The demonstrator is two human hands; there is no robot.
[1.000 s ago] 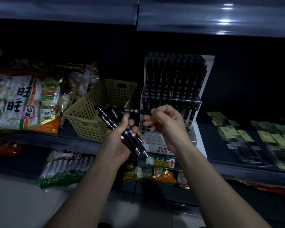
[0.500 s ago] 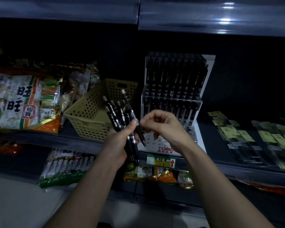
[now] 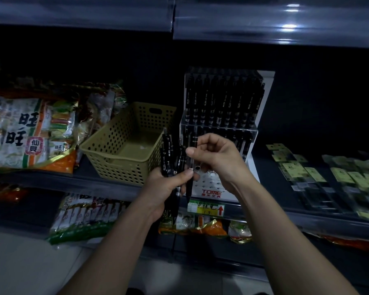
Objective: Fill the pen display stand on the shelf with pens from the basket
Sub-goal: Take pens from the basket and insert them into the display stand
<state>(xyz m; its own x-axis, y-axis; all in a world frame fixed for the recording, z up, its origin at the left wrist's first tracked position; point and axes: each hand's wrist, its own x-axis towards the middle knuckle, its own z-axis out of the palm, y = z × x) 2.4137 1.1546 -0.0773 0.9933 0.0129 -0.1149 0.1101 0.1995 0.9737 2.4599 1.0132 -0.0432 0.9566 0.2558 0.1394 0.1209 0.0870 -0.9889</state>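
Dim shop aisle on my feed. Dark shelf [image 3: 51, 179], pale floor [image 3: 19, 262] below, glossy upper shelf rail [image 3: 264, 22] overhead. Snack bags [image 3: 30, 133] sit well left of the fingers, yellow-green card packs [image 3: 307, 171] well right, and a price label [image 3: 207, 207] just below them.

Left hand [image 3: 164, 188]: fingers wrapped round a bundle of black pens [image 3: 168, 152], roughly upright. Right hand [image 3: 217, 154]: fingers pinching a single black pen [image 3: 189, 186], upright, touching the bundle.

The pen display stand [image 3: 251, 133] is directly behind the right fingers, on the shelf. It is clear and tiered; the back rows are packed with upright black pens, the white front tier shows open holes, and the base has red TOME lettering. The olive perforated basket [image 3: 107, 143] is just left of the left fingers, touching the stand; its bottom is visible.
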